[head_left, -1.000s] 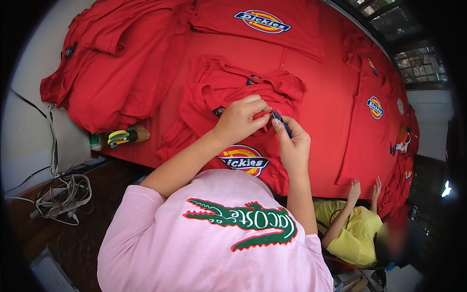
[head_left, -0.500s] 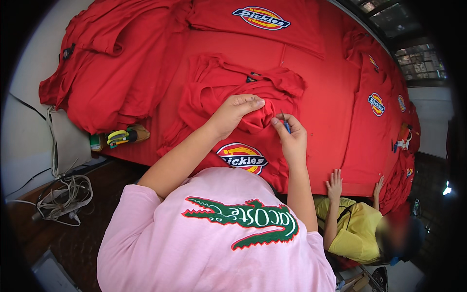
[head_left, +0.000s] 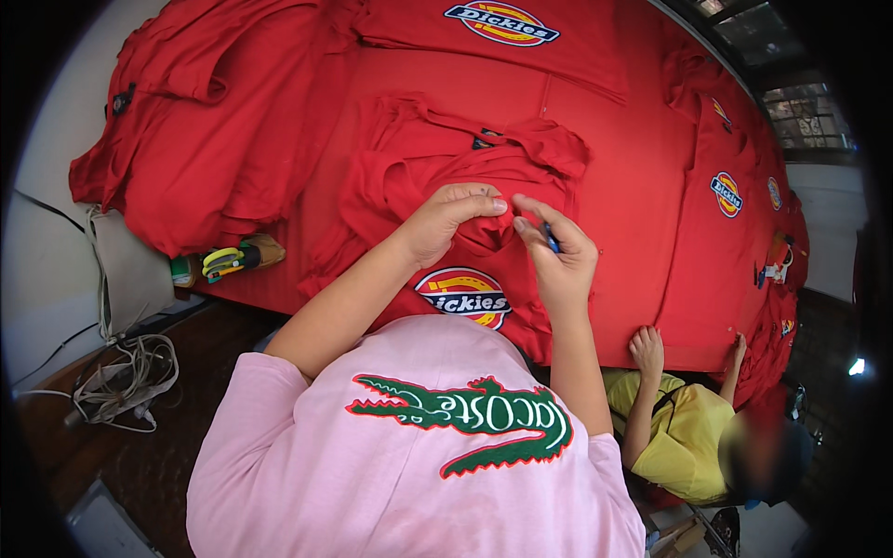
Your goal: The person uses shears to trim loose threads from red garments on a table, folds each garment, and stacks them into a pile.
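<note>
A red T-shirt (head_left: 395, 200) lies bunched on the red-covered table in front of me, with a round yellow, white and dark-blue logo (head_left: 465, 296) close to my body. Thumb and fingers of my left hand (head_left: 442, 223) are closed on a gathered fold of its fabric. Just to the right, my right hand (head_left: 563, 260) has a small blue-handled tool (head_left: 551, 238) tucked in its curled fingers. Its thumb and forefinger come close to the left thumb at the fold; whether they pinch fabric or thread there, I cannot tell. The tool's tip is hidden.
Red shirts pile up at the left (head_left: 223, 112); another shirt (head_left: 502, 56) lies at the far side. A holder with yellow-handled scissors (head_left: 223, 260) stands at the left edge. Coiled cables (head_left: 126, 381) hang below. A co-worker in yellow (head_left: 684, 432) rests hands on the table at right.
My right thumb and forefinger have moved slightly left and up, toward my left thumb. The tool's thin tip no longer shows. The co-worker's near hand has curled its fingers.
</note>
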A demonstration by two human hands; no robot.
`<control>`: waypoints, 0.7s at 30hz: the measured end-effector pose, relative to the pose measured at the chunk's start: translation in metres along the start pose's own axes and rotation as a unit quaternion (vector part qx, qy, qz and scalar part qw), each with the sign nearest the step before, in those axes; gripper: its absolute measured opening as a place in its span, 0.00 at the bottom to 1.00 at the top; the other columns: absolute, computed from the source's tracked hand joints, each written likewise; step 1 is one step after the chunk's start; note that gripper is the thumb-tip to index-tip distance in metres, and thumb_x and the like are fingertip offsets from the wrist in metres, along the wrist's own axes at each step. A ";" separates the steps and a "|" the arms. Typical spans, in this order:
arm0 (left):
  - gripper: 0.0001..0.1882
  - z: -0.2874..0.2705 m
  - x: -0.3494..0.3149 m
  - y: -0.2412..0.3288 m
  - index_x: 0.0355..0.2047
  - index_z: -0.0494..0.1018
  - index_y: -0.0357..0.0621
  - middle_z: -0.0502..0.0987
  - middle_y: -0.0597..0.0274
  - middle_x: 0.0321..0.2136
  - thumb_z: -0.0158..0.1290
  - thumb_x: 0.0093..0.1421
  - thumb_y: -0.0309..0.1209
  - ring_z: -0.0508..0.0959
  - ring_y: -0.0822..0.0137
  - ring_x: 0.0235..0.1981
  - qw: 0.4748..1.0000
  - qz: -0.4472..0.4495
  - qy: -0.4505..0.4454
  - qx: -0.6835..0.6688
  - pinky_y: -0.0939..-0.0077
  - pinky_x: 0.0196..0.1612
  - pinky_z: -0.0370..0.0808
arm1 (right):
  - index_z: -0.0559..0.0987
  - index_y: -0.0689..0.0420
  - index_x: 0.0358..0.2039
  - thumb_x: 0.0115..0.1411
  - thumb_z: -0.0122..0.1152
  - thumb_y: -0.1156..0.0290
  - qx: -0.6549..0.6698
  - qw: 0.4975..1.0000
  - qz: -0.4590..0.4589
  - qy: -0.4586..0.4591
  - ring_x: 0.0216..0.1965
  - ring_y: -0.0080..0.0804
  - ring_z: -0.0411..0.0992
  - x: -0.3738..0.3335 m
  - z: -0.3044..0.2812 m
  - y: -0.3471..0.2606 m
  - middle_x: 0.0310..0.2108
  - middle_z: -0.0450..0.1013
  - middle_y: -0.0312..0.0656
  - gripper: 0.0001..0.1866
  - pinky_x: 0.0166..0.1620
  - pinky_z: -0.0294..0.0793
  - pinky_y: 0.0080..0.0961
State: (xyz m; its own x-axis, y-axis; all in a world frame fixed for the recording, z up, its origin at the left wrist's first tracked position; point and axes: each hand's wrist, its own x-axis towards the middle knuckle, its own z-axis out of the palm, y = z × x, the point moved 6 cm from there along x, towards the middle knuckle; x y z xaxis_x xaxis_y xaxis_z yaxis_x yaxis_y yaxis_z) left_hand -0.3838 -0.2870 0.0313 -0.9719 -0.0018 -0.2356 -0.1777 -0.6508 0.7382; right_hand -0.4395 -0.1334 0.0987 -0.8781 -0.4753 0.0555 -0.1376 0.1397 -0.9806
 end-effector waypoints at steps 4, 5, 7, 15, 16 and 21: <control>0.07 -0.010 0.007 -0.004 0.34 0.80 0.46 0.80 0.72 0.35 0.57 0.65 0.34 0.76 0.78 0.42 0.999 -0.012 -0.004 -0.050 0.79 0.53 0.68 | 0.84 0.63 0.39 0.61 0.67 0.82 0.095 0.991 0.018 -0.093 0.36 0.20 0.77 0.002 0.006 -0.001 0.34 0.81 0.39 0.06 0.42 0.77 0.19; 0.07 -0.009 0.008 -0.003 0.33 0.79 0.47 0.80 0.72 0.34 0.57 0.65 0.34 0.76 0.78 0.42 0.998 -0.014 -0.005 -0.067 0.79 0.53 0.68 | 0.84 0.63 0.38 0.61 0.67 0.82 0.142 0.980 0.033 -0.134 0.35 0.20 0.77 -0.001 0.005 -0.005 0.33 0.81 0.40 0.04 0.41 0.76 0.20; 0.07 -0.009 0.008 0.000 0.33 0.79 0.47 0.80 0.72 0.35 0.56 0.66 0.34 0.76 0.78 0.42 0.993 -0.033 0.020 -0.111 0.79 0.53 0.68 | 0.82 0.61 0.35 0.68 0.60 0.76 0.385 0.906 0.014 -0.173 0.24 0.18 0.68 0.001 -0.007 -0.001 0.32 0.79 0.39 0.05 0.33 0.70 0.20; 0.07 -0.002 0.016 0.005 0.42 0.80 0.44 0.83 0.68 0.42 0.59 0.63 0.27 0.81 0.73 0.44 0.999 -0.024 0.002 -0.037 0.72 0.55 0.75 | 0.80 0.57 0.54 0.56 0.70 0.78 0.086 0.993 0.051 -0.065 0.25 0.13 0.65 0.024 -0.007 0.012 0.42 0.80 0.38 0.23 0.28 0.65 0.15; 0.08 0.011 0.017 0.017 0.43 0.79 0.43 0.82 0.68 0.42 0.60 0.63 0.27 0.81 0.73 0.44 0.998 -0.008 -0.040 0.040 0.72 0.55 0.75 | 0.80 0.56 0.51 0.54 0.68 0.80 -0.028 0.998 0.012 -0.058 0.27 0.18 0.68 0.024 -0.008 0.035 0.39 0.79 0.38 0.22 0.30 0.69 0.18; 0.18 -0.061 0.040 0.021 0.46 0.79 0.44 0.82 0.58 0.43 0.61 0.53 0.22 0.81 0.53 0.48 0.612 0.116 0.038 0.781 0.60 0.52 0.78 | 0.77 0.59 0.39 0.49 0.66 0.82 -0.238 0.940 -0.170 0.174 0.31 0.29 0.73 0.055 -0.063 0.023 0.32 0.75 0.39 0.16 0.39 0.76 0.27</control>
State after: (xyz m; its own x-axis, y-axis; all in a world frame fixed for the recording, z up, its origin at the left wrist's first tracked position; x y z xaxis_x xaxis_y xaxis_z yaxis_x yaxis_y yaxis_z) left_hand -0.4166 -0.3472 -0.0008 -0.9995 -0.0315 0.0054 -0.0258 0.8941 0.4471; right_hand -0.5200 -0.1017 0.0907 -0.8314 -0.2605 0.4908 -0.5546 0.4428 -0.7045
